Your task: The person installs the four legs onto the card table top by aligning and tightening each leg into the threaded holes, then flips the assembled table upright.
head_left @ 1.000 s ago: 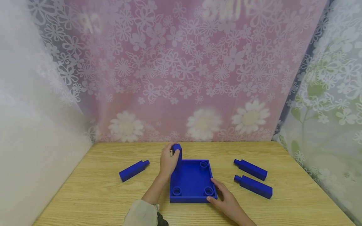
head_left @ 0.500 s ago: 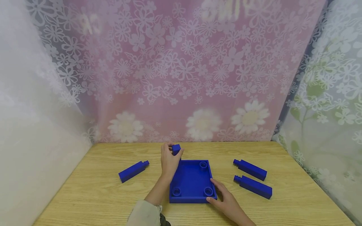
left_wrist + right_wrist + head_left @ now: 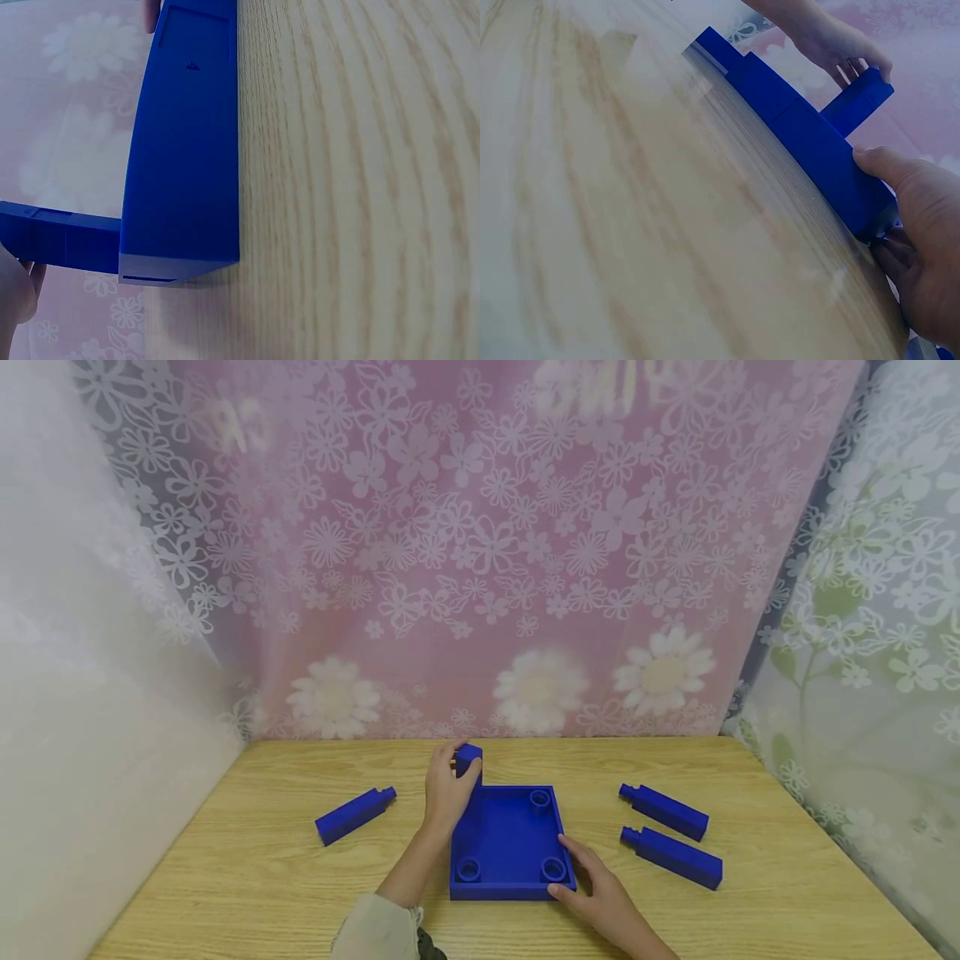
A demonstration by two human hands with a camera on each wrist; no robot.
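In the head view, a shallow square blue panel [image 3: 513, 835] with raised edges lies on the table, round sockets showing in three corners. At its far left corner a square blue leg [image 3: 469, 757] stands upright. My left hand [image 3: 447, 789] pinches the leg near its top between thumb and fingers; the leg's lower end is hidden behind the hand. My right hand [image 3: 603, 897] grips the panel's near right corner, thumb at the front edge and fingers along the right side. From the right wrist, the thumb [image 3: 877, 159] presses on the panel's side [image 3: 802, 142].
One loose blue leg [image 3: 355, 816] lies left of the panel, its notched peg pointing right. To the right lie two more, a farther leg [image 3: 664, 811] and a nearer leg [image 3: 672, 857], pegs facing the panel. A flowered curtain [image 3: 480, 568] hangs behind the wooden table [image 3: 247, 877].
My left hand turned at the leg's top, shifting its thumb right half a second ago and back left now; the leg's top face turned too. The right hand and panel have stayed nearly still.
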